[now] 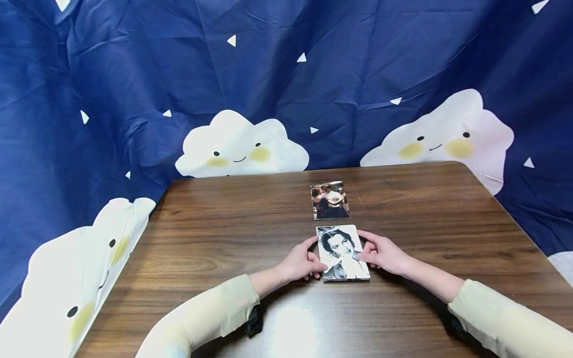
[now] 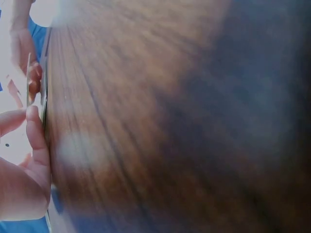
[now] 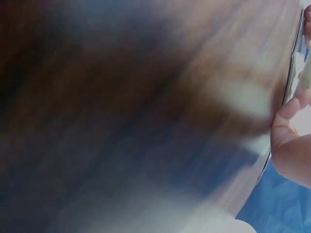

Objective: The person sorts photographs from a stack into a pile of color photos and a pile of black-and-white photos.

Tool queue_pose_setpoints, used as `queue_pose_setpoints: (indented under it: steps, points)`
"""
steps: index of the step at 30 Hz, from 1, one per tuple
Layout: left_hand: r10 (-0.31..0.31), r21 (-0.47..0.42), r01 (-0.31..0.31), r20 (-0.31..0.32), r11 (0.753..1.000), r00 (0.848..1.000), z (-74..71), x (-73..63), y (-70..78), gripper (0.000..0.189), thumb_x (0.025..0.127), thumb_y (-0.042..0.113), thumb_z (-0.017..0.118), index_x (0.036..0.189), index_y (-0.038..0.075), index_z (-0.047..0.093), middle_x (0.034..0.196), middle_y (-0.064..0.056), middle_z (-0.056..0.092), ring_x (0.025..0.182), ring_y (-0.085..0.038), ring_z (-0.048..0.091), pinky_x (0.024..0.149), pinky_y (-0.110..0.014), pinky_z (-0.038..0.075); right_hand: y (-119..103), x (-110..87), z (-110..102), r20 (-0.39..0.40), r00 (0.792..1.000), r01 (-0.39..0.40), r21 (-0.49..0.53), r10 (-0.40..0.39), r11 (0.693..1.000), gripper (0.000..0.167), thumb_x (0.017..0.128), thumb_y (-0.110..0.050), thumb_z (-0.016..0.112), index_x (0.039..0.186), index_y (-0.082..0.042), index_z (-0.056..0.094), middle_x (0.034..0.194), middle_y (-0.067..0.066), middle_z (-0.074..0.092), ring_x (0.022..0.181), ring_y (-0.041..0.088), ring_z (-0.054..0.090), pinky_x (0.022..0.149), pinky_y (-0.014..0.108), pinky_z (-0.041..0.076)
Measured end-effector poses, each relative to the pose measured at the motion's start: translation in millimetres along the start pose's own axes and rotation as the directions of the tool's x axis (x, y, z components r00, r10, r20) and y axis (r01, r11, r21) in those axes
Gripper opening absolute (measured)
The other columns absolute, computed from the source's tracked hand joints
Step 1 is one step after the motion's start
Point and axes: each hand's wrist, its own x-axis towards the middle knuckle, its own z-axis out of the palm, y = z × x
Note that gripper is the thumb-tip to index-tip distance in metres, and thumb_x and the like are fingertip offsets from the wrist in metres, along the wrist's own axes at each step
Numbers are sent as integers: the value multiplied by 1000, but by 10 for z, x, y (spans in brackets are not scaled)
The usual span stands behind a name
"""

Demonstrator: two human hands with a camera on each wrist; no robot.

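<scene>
A black-and-white photo of a person's portrait is between my two hands in the head view. My left hand holds its left edge, thumb near the lower corner. On the opposite side, my right hand grips the right edge between thumb and fingers. The lower edge looks thick, but whether several prints are stacked there I cannot tell. From the left wrist, the photo appears edge-on, raised off the tabletop between both hands. Just beyond it lies a colour photo of people close together, flat on the table.
The brown wood-grain table extends around both arms. Behind it hangs a dark blue cloth printed with smiling clouds and white triangles. A bright glare spot shows on the tabletop near the front.
</scene>
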Motion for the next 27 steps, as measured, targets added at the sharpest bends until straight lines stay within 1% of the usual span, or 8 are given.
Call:
queue_pose_setpoints:
  steps: [4, 10, 13, 20, 23, 27]
  points:
    - [-15, 14, 15, -1, 1000, 1000, 0, 2, 13, 83, 83, 1, 74, 150, -3, 24, 64, -1, 64, 49, -10, 56, 41, -21, 41, 19, 18, 1, 5, 1000, 10, -33, -10, 999, 69, 87, -2, 68, 136, 24, 29, 64, -2, 53, 50, 9, 48, 50, 24, 44]
    - [-46, 32, 46, -10, 998, 999, -15, 21, 25, 83, 82, 0, 74, 150, -2, 25, 62, -3, 63, 46, -11, 56, 40, -25, 46, 55, 52, 16, 0, 1000, 20, -152, -21, 988, 68, 87, -5, 70, 136, 22, 32, 63, -3, 52, 48, 9, 49, 52, 24, 45]
    - [-62, 42, 63, -19, 997, 998, -20, 38, 34, 82, 82, -1, 74, 149, 0, 27, 61, -5, 62, 45, -11, 56, 39, -27, 47, 54, 69, 25, -1, 1000, 27, -181, -28, 983, 68, 87, -6, 70, 136, 22, 33, 62, -2, 52, 47, 9, 50, 52, 25, 45]
    - [-73, 90, 75, -25, 993, 997, -11, 55, 58, 82, 82, 0, 75, 149, 1, 27, 59, -6, 63, 42, -10, 55, 39, -27, 48, 49, 110, 35, -10, 1000, -26, -265, 24, 964, 68, 86, -9, 71, 136, 20, 35, 64, -3, 52, 48, 11, 51, 51, 25, 42]
    - [-65, 75, 67, -24, 995, 998, -14, 50, 59, 81, 82, 0, 74, 148, 1, 27, 60, -6, 63, 43, -11, 56, 40, -27, 48, 51, 109, 23, -5, 1000, -25, -230, 24, 973, 68, 86, -6, 71, 137, 20, 34, 64, -2, 52, 48, 12, 51, 49, 25, 44]
    - [-31, 6, 31, -16, 999, 999, -74, 16, -10, 75, 85, 2, 72, 148, 1, 29, 63, -7, 64, 47, -13, 58, 41, -28, 49, 21, 81, -1, 0, 1000, -15, -73, 15, 997, 67, 86, 1, 68, 138, 21, 29, 64, 5, 55, 49, 15, 52, 47, 27, 47]
